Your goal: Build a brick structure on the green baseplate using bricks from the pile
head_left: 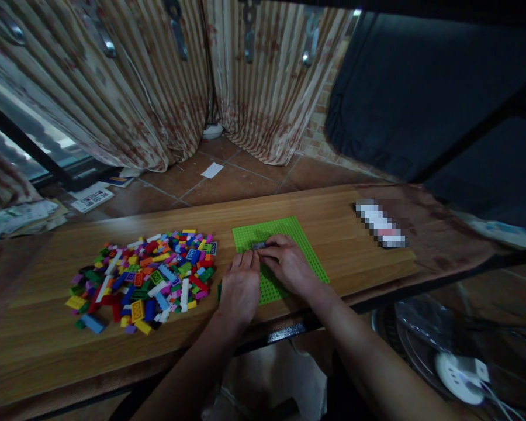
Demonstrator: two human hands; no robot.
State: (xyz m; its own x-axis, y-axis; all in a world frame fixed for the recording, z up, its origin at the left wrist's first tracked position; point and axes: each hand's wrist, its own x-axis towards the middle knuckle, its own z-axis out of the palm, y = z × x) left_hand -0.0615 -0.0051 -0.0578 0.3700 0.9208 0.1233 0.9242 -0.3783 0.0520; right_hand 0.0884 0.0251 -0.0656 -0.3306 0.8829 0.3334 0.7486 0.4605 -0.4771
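A green studded baseplate (pixel 300 237) lies on the wooden board, with both hands over its near left part. My right hand (pixel 288 264) is closed, its thumb and fingers pinching a small dark grey brick (pixel 258 245) at the plate's surface. Beside it, my left hand (pixel 241 285) rests across the plate's left edge, fingers pressed together and tips close to the brick. Whatever those left fingers hold, if anything, is hidden under them. To the left spreads a pile of loose toy bricks (pixel 158 275) in many colours.
The wooden board (pixel 342 234) runs left to right. A pixelated pale object (pixel 380 223) lies at its right end, near a brown cloth (pixel 447 234). Striped curtains (pixel 254 88) hang behind. A white power strip (pixel 460 377) is low at the right.
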